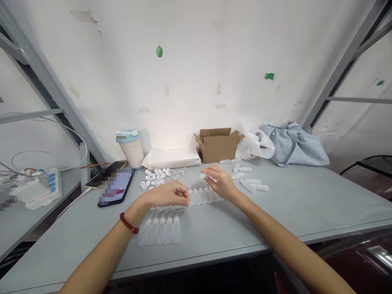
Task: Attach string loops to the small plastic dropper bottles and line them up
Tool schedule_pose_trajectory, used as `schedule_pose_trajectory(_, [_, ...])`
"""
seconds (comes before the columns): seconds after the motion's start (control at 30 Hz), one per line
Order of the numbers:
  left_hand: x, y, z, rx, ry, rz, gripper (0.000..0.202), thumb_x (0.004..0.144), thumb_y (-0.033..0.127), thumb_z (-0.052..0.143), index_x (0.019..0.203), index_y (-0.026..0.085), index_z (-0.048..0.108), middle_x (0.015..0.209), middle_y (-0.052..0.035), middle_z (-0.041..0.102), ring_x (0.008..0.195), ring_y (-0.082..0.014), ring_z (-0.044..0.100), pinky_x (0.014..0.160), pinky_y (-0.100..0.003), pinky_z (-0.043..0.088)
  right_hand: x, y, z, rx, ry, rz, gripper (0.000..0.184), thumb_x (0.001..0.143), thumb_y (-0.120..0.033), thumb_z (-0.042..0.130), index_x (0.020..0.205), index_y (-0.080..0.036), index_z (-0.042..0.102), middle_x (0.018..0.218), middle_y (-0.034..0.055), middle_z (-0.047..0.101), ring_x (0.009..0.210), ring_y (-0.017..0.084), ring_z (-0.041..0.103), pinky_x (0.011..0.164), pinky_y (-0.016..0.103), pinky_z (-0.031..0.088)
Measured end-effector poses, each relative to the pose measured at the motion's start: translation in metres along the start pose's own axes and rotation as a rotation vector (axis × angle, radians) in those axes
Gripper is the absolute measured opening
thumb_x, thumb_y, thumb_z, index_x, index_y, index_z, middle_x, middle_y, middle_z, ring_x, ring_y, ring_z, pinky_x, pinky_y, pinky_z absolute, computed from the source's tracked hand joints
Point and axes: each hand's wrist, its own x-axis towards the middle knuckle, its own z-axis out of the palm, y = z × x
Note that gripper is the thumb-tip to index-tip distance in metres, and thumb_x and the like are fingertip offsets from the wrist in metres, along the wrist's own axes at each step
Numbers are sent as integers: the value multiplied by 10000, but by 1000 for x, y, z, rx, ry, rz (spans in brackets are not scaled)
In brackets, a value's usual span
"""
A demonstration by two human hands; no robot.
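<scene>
My left hand [171, 193] is closed in a pinch over the table, with a thin white string at its fingertips. My right hand [222, 183] grips a small translucent plastic bottle [203, 176], mostly hidden by the fingers. Below and between the hands lies a row of similar bottles [200, 196] with string loops at their necks. Nearer the front edge is a second row of looped bottles [159, 232]. Behind my left hand are a heap of white caps [155, 177] and loose white strings [180, 173]. To the right of my right hand lie several loose bottles [252, 185].
A lidded cup [131, 150], a white stack [174, 157], a cardboard box [219, 148], a plastic bag [254, 143] and a blue cloth [294, 145] line the wall. Two phones lie left, one with a lit screen [118, 185]. A power strip [45, 190] sits far left.
</scene>
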Motion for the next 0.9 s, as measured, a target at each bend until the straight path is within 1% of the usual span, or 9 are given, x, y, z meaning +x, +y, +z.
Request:
schedule_pose_trajectory(0.13, [1,-3,0,39,0,1,151,710,293,584,692,162,657,607,14,541,557,-108,409,506,-219,301,0,0,0,-2,-10,6,183,868,-186,487,971,-184,639,917,84,668,847,197,607,720,314,495])
schedule_pose_trajectory(0.23, [1,-3,0,57,17,5,170,720,305,575,714,163,669,592,18,527,549,-108,396,503,-222,292,0,0,1,-16,-12,17,190,877,-206,478,977,-190,638,910,80,666,839,195,607,702,306,491])
schedule_pose_trajectory(0.43, [1,-1,2,48,39,0,166,715,311,566,691,170,651,554,36,458,522,-103,349,485,-224,262,-1,-1,2,-14,-23,24,199,881,-219,472,997,-197,633,909,80,661,828,192,607,693,299,487])
schedule_pose_trajectory(0.63, [2,0,3,37,46,-5,160,716,300,542,689,172,634,563,34,459,523,-106,362,486,-223,268,-2,0,2,-28,-36,36,204,882,-220,467,1005,-208,629,911,75,662,827,188,608,689,290,483])
schedule_pose_trajectory(0.77, [1,-5,4,36,53,-4,153,716,295,538,673,170,616,560,35,451,517,-102,361,481,-221,265,-2,1,3,-42,-56,50,203,873,-205,474,1004,-210,629,916,71,662,825,183,612,673,274,477])
schedule_pose_trajectory(0.87, [9,-7,-3,65,40,-5,141,707,282,553,654,165,611,562,28,464,518,-101,369,475,-221,262,-2,3,4,-64,-74,67,202,858,-179,489,1001,-200,629,912,74,663,829,187,614,668,273,475])
schedule_pose_trajectory(0.9, [14,-3,-9,65,72,5,142,708,279,558,646,162,610,551,28,454,507,-97,359,468,-221,252,-2,4,5,-70,-82,72,203,852,-170,494,1001,-197,629,910,76,663,829,189,615,671,274,476])
